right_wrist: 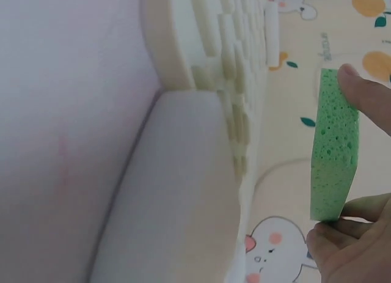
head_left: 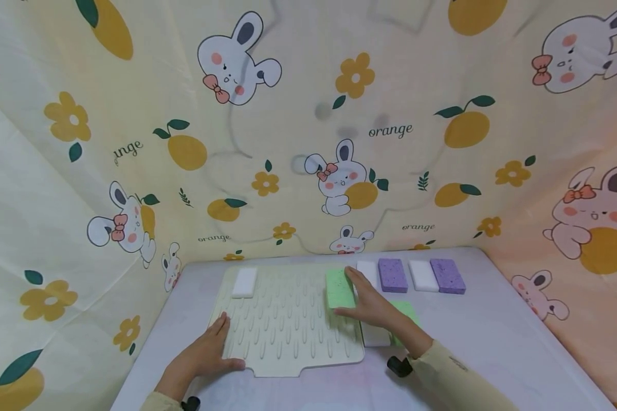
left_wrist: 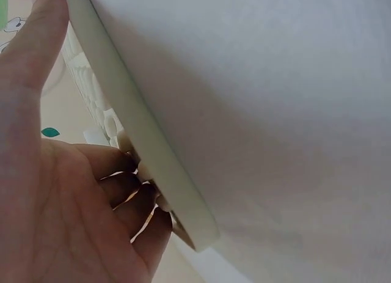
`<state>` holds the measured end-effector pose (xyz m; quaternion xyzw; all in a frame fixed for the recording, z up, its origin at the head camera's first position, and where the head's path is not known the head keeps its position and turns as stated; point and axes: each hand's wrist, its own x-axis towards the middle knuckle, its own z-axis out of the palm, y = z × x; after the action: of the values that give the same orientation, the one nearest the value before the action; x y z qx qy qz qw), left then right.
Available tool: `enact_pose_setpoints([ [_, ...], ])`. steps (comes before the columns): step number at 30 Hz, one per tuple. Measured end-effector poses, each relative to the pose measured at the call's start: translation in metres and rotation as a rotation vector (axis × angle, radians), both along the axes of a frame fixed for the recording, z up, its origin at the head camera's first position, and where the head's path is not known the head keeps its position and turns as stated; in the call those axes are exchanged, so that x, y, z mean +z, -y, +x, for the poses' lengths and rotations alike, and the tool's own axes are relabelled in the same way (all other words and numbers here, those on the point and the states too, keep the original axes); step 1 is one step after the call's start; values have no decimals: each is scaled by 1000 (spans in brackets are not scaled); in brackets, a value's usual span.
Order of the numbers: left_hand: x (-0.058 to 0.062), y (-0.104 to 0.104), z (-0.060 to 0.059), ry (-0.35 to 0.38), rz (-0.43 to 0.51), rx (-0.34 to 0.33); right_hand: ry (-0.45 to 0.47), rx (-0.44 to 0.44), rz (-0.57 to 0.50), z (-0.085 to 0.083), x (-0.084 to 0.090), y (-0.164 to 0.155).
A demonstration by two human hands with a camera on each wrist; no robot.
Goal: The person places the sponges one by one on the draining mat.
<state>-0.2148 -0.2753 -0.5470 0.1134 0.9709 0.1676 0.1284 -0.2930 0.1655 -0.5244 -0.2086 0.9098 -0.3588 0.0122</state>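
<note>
A cream ridged draining board (head_left: 288,365) lies flat. My left hand (head_left: 205,351) rests at its front left corner, fingertips along the left edge and thumb at the front edge; in the left wrist view the fingers (left_wrist: 116,179) touch the board's rim (left_wrist: 146,130). My right hand (head_left: 372,302) holds a green sponge (head_left: 339,289) over the board's right side. In the right wrist view thumb and fingers pinch the green sponge (right_wrist: 333,142) by opposite ends, above the ridges. A white sponge (head_left: 244,282) sits at the board's back left.
To the right at the back lie purple sponges (head_left: 393,275) (head_left: 448,276) and white sponges (head_left: 424,275) (head_left: 366,273). Another green sponge (head_left: 405,311) and a white block (head_left: 376,337) are partly hidden beneath my right forearm. A printed cloth (head_left: 288,114) walls the table.
</note>
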Motion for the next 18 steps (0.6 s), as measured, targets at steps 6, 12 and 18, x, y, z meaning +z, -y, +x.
enact_pose_setpoints([
  [6, -3, 1, -2, 3, -18, 1, 10, 14, -10, -2, 2, 13],
  [12, -6, 1, -3, -4, -15, -1, 21, 30, -23, -5, 1, 26],
  [18, -3, -2, -3, -12, -31, -7, 15, 47, -22, -7, -1, 37],
])
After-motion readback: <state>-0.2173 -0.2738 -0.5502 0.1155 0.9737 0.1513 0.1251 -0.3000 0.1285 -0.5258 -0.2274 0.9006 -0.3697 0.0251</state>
